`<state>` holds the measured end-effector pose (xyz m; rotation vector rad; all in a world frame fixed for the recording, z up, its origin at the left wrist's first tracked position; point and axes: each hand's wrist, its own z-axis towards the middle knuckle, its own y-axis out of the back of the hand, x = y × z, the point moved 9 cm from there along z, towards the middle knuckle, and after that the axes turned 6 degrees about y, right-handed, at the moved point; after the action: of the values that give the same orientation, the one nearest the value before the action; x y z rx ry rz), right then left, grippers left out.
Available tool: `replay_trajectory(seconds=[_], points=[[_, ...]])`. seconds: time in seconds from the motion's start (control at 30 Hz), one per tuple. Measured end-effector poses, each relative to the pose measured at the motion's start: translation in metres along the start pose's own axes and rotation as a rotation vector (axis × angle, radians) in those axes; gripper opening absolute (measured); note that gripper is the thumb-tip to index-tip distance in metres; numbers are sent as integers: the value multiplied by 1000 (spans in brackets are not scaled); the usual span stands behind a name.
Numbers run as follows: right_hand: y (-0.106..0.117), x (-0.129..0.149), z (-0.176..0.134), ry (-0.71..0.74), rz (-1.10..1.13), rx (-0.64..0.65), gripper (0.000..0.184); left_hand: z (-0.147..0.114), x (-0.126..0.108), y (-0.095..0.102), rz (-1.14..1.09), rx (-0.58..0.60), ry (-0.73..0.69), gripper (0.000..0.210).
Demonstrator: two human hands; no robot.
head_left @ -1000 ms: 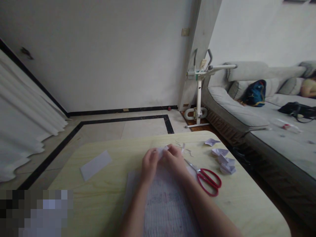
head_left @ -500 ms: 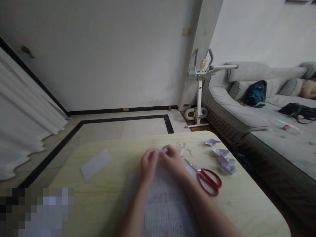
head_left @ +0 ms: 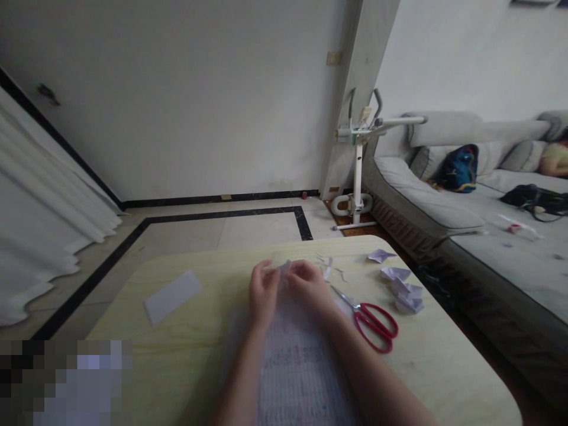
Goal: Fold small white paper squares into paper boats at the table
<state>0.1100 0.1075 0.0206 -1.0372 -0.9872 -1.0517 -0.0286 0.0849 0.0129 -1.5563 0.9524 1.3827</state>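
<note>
Between both hands is a small folded piece of white paper [head_left: 285,271], partly hidden by the fingers. My left hand [head_left: 264,290] pinches its left side, and my right hand [head_left: 308,284] grips its right side with bent fingers. Beneath my forearms lies a lined sheet with handwriting [head_left: 297,367]. Red-handled scissors [head_left: 376,325] rest to the right of my right hand, blades pointing toward the hands. Thin paper scraps [head_left: 329,269] are scattered just beyond my right hand.
Several folded paper pieces [head_left: 407,294] sit near the right edge of the wooden table [head_left: 186,367]. A white paper rectangle [head_left: 173,296] lies at left. Past the table are an exercise machine [head_left: 358,160] and a grey sofa [head_left: 444,207], where a person [head_left: 555,158] is partly visible.
The paper between my hands has turned more upright. My left hand has shifted slightly left and its fingers have lifted a little. The things on the table have stayed put.
</note>
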Motion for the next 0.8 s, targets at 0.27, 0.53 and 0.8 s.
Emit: replay_trajectory(seconds=[0.27,0.53,0.8], points=[[4,-1,0,-29,35,-69,16,-9,-14,-18,75,167,-69,23],[4,5,0,-44,28,-79,13,-13,-17,-24,55,254,-90,29],[5,14,1,44,-181,-48,17,-10,-8,-22,51,190,-68,33]])
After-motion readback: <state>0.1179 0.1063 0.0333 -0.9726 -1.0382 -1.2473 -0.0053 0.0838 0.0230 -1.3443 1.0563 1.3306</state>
